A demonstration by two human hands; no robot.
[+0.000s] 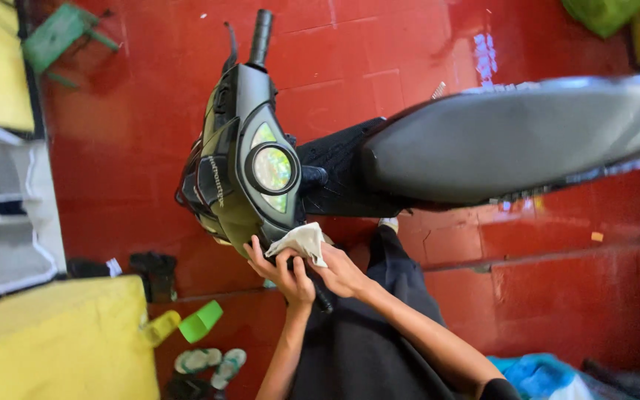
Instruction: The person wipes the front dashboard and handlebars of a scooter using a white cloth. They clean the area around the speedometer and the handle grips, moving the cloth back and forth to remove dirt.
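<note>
Handlebar grip (323,298) hidden under hands (seat (527,141) blurred, edge-cut).

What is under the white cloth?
The white cloth lies over the scooter's near handlebar grip, held by both hands. Only the grip's dark end shows; the rest is covered.

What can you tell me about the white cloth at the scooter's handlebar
The white cloth looks like a small, soft, crumpled rag. It is bunched over the scooter's near handlebar end, beside the round gauge. The right hand presses it there, and the left hand grips the bar just beneath, fingertips touching its edge.
</note>
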